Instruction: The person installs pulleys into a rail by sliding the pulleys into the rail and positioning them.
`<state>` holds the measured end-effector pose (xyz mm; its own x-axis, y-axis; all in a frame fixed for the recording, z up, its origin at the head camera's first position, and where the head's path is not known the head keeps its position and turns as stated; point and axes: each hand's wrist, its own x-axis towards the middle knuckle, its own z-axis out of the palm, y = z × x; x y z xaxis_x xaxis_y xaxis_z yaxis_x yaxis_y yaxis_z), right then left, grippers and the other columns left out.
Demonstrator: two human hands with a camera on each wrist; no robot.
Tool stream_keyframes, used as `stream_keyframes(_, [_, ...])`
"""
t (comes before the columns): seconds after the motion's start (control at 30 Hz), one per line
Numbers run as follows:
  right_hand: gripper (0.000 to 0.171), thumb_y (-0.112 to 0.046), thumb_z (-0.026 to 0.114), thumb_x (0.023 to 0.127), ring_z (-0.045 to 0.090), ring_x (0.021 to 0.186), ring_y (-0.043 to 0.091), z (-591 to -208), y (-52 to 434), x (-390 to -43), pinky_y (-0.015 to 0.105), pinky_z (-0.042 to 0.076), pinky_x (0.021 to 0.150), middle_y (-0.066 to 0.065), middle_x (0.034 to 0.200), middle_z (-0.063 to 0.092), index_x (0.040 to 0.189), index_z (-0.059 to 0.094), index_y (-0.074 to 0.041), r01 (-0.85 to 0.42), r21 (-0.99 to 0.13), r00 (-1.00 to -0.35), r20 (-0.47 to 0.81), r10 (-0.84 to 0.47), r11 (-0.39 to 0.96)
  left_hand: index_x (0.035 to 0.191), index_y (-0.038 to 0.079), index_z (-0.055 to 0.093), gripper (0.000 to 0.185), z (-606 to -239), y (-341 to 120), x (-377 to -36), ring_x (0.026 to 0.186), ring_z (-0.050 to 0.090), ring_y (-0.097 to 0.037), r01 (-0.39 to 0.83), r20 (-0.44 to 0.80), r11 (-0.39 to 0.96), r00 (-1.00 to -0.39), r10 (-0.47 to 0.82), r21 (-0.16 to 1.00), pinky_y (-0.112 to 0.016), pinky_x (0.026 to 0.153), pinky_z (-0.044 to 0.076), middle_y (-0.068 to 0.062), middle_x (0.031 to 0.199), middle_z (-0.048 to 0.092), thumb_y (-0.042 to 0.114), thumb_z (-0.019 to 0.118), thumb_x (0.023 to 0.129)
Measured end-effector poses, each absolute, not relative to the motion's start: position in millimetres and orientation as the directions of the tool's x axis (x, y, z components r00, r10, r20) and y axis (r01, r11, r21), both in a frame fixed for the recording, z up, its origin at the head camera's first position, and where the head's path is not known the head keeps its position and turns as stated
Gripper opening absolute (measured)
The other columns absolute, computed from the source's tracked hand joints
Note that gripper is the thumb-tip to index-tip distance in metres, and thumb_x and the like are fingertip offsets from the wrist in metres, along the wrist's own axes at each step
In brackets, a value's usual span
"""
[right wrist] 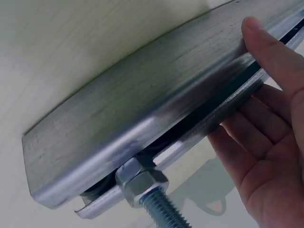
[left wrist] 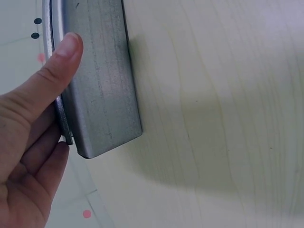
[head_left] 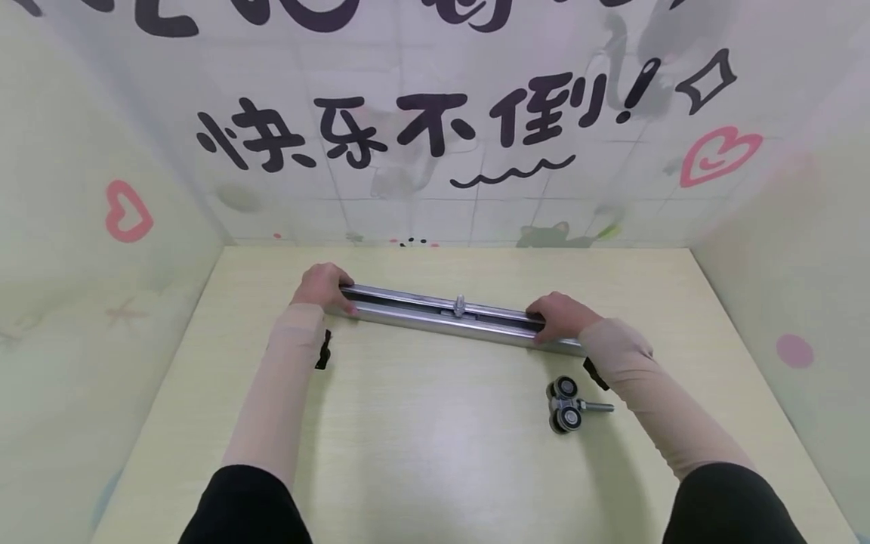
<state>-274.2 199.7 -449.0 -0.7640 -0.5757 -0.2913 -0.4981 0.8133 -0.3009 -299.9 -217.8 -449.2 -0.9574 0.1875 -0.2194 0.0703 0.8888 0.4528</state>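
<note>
A metal channel rail (head_left: 421, 315) with a slot along its top lies slanted across the far part of the table. My left hand (head_left: 324, 288) grips its left end, thumb on the near wall and fingers on the far side, as the left wrist view shows. Nearer the rail's right end, my right hand (head_left: 560, 315) holds it the same way. A bolt (head_left: 459, 305) stands up from the slot around mid-length. In the right wrist view, a threaded bolt with a nut (right wrist: 141, 180) sticks out between my hand and the rail's end, above a partly hidden wheel.
A loose roller trolley (head_left: 566, 406) with several wheels and a bolt lies on the pale wooden table (head_left: 421, 453), near my right forearm. Printed sheets with lettering and hearts form the back wall (head_left: 408, 219) and sides. A black strap (head_left: 323, 351) shows by my left wrist.
</note>
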Motion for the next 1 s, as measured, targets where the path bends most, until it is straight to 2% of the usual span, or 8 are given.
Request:
stream_keyframes(0.3, [0.031,-0.013,0.078,0.061,0.054,0.069,0.017,-450.2,196.1,-272.8,0.034,0.049,0.07,0.004,0.077,0.063,0.086,0.067,0.0,-0.439,-0.31,-0.797,-0.299,-0.525,0.843,0.112,-0.005,0.06,0.066,-450.0,-218.3,-298.5,0.104,0.051,-0.035,0.093,-0.21,0.869,-0.953,0.219,0.485,-0.048,0.097,0.036,-0.021,0.112,0.06,0.019,0.085,0.056])
stream_keyframes(0.53, [0.029,-0.013,0.079,0.061,0.055,0.071,0.018,-451.9,199.1,-271.9,0.034,0.049,0.072,0.005,0.079,0.064,0.085,0.066,-0.002,-0.44,-0.319,-0.801,-0.283,-0.528,0.839,0.117,-0.008,0.054,0.067,-445.7,-212.7,-296.8,0.105,0.05,-0.038,0.129,-0.251,0.883,-0.931,0.264,0.451,-0.05,0.096,0.037,-0.026,0.116,0.056,0.017,0.082,0.061])
stream_keyframes(0.77, [0.032,-0.016,0.079,0.061,0.054,0.072,0.018,-455.7,200.3,-275.8,0.034,0.048,0.072,0.005,0.08,0.064,0.087,0.066,-0.002,-0.434,-0.312,-0.805,-0.287,-0.519,0.845,0.126,-0.012,0.043,0.07,-437.2,-200.3,-290.7,0.111,0.045,-0.041,0.077,-0.328,0.9,-0.915,0.234,0.428,-0.052,0.098,0.035,-0.03,0.123,0.048,0.011,0.076,0.069])
stream_keyframes(0.87, [0.032,-0.016,0.08,0.06,0.054,0.071,0.018,-456.3,201.2,-276.9,0.034,0.048,0.072,0.005,0.08,0.064,0.086,0.067,-0.002,-0.434,-0.317,-0.807,-0.281,-0.52,0.844,0.122,-0.012,0.046,0.064,-431.8,-192.6,-285.1,0.107,0.047,-0.04,0.054,-0.337,0.912,-0.919,0.204,0.407,-0.052,0.095,0.038,-0.029,0.119,0.05,0.01,0.075,0.07])
stream_keyframes(1.0, [0.03,-0.016,0.08,0.059,0.053,0.069,0.017,-457.2,202.5,-277.1,0.033,0.047,0.07,0.003,0.078,0.064,0.083,0.067,-0.003,-0.436,-0.318,-0.809,-0.271,-0.522,0.842,0.109,-0.009,0.056,0.048,-422.4,-178.9,-273.6,0.09,0.055,-0.034,0.105,-0.269,0.929,-0.94,0.209,0.354,-0.045,0.08,0.047,-0.023,0.103,0.06,0.012,0.074,0.07])
